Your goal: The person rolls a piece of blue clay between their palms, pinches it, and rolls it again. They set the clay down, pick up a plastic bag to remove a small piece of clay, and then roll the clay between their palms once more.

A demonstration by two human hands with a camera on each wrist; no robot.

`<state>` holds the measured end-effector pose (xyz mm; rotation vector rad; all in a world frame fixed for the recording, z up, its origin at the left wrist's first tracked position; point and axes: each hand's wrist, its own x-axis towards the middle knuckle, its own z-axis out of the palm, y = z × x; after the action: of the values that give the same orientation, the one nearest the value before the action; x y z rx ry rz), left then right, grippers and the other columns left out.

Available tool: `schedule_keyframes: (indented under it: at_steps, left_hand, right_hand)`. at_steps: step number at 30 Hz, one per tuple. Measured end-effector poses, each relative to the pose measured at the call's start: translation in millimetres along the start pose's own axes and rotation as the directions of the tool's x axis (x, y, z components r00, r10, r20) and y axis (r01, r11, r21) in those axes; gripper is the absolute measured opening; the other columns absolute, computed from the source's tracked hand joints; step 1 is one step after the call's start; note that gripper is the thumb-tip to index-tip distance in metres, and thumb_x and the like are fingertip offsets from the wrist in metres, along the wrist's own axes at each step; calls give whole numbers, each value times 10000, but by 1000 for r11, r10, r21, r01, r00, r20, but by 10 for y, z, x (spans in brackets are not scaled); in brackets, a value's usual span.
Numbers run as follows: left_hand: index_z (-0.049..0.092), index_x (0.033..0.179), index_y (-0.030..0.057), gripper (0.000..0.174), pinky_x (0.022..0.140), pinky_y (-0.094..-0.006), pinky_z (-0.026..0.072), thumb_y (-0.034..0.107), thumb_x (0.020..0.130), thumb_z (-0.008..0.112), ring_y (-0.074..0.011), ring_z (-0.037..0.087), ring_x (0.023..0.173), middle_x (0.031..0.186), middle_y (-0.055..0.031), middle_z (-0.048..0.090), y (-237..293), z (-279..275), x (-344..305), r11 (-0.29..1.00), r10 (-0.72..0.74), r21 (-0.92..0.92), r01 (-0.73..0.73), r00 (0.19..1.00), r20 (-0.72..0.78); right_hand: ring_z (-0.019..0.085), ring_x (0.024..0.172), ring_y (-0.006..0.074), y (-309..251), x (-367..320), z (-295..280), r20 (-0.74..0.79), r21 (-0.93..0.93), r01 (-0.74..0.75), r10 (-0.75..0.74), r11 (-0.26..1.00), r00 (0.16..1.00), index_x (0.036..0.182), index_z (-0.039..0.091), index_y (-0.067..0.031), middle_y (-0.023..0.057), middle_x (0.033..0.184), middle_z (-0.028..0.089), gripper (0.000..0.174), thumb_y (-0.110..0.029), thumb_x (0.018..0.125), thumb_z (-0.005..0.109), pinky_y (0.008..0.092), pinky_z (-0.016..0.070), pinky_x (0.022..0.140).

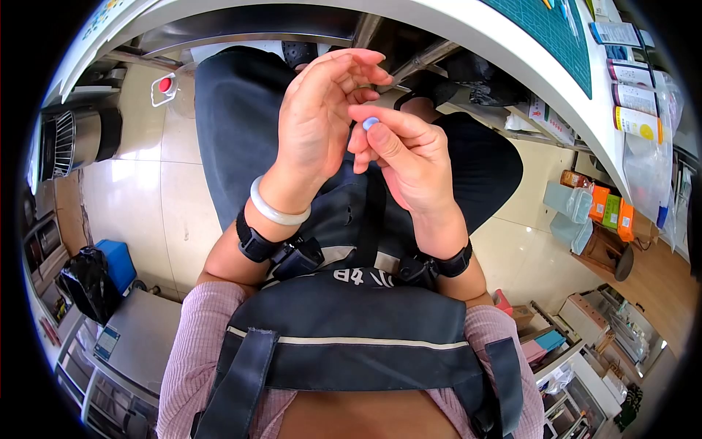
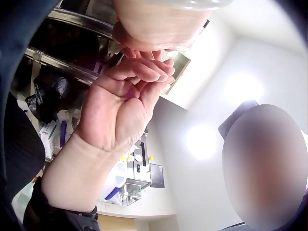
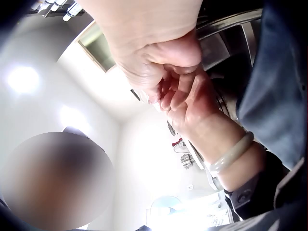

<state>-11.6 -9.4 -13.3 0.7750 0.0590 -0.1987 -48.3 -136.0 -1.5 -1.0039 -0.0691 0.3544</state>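
Between the thumb and index finger of my right hand [image 1: 413, 157] a small pale blue lump [image 1: 371, 124], rounded like a bead of clay, is pinched. My left hand [image 1: 316, 117], with a white bangle [image 1: 272, 207] on its wrist, is raised just beside it, its fingers loosely bent and holding nothing. Both hands are up over the lap, close together. In the left wrist view the right hand [image 2: 118, 108] hides the lump behind its fingers. The right wrist view has the left hand [image 3: 192, 103] overlapping the right fingers.
A white desk [image 1: 446, 23] curves ahead, with a green cutting mat [image 1: 559, 55] and several labelled tubes [image 1: 635, 99] at right. Below are the person's knees and a dark apron [image 1: 344, 314]. A red-capped clear jug [image 1: 166, 86] stands on the floor at left, a blue box [image 1: 117, 265] behind.
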Motion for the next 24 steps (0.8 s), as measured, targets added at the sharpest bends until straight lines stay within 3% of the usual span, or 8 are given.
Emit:
schedule_keyframes:
  at_steps: [2,7,10,14,16,18,20,24]
  left_hand:
    - [555,1005,6,311,812,-307,395,244,891,392,-214,545,938,915,-100,594,-6,-1,-1,1000,-2,-22,1,1000,-13]
    - [560,1002,11,297,813,-311,395,235,891,400,-216,550,939,907,-96,595,-16,8,2,999,5,-36,-5,1000,-11]
    - [592,978,9,276,789,-298,404,216,879,437,-194,569,902,897,-88,614,-19,30,4,998,12,-58,-13,1000,-13]
    - [621,954,4,259,767,-292,416,196,867,471,-174,588,864,897,-82,632,-21,29,13,996,20,-85,-21,1000,-11]
    - [620,956,0,263,764,-294,422,196,869,468,-176,587,861,895,-91,630,-20,44,11,996,23,-89,-24,1000,-19]
    - [619,959,-3,266,762,-296,428,196,870,466,-177,586,858,893,-99,627,-15,46,10,995,25,-92,-27,999,-28]
    - [560,999,2,302,855,-331,398,237,888,406,-231,546,943,920,-123,583,-5,34,2,1000,18,4,-18,1000,18]
    - [558,1000,0,307,878,-339,393,241,887,406,-231,543,944,925,-137,580,32,65,-15,999,-45,3,45,999,-14]
  right_hand:
    - [571,634,115,2,3,-22,7,-7,4,-4,1000,1000,1040,628,28,60,723,614,229,-128,875,595,232,487,590]
    - [536,595,106,45,28,-145,22,260,-85,82,962,996,910,648,23,64,705,610,168,-134,862,614,219,430,543]
    - [528,593,106,92,14,-130,-55,265,-64,81,962,995,892,651,11,57,690,601,185,-168,862,617,219,418,547]
    - [529,593,107,134,30,-174,-30,322,-64,78,944,997,911,648,7,51,701,603,203,-188,868,608,218,424,558]
    - [539,623,102,102,47,-172,-9,471,-132,154,872,988,964,640,10,52,746,614,210,-175,874,599,219,432,571]
    - [545,646,100,105,50,-163,-14,457,-135,159,879,987,992,632,16,53,772,617,219,-168,881,587,224,444,584]
    - [551,670,99,80,44,-122,-22,444,-137,164,886,986,1019,625,22,54,798,620,230,-161,889,574,229,457,597]
    - [556,705,101,-20,53,0,-95,385,-145,196,911,976,1041,616,32,51,817,614,241,-154,901,554,241,484,634]
